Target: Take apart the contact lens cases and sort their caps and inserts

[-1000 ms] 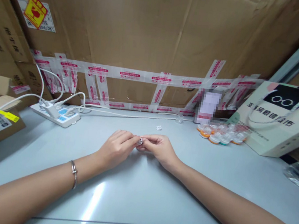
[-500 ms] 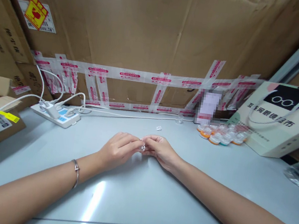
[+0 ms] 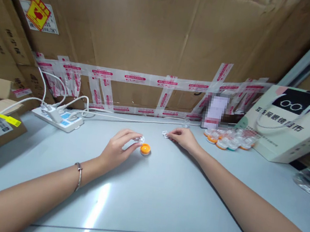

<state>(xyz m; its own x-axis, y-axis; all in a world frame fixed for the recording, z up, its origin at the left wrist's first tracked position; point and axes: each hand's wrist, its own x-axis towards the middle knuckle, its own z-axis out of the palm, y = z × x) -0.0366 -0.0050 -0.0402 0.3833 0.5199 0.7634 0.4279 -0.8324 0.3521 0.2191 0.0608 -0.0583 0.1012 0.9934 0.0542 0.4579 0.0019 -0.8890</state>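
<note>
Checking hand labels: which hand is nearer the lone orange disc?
Left. The left hand is close beside the orange disc, on its left; the right hand is farther off, beyond it to the right.

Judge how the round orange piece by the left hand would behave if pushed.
The orange piece would probably slide rather than roll, since it sits flat on the shiny tabletop. It looks low and wide, so tipping seems unlikely. Small beside the left hand, it is likely light.
</note>
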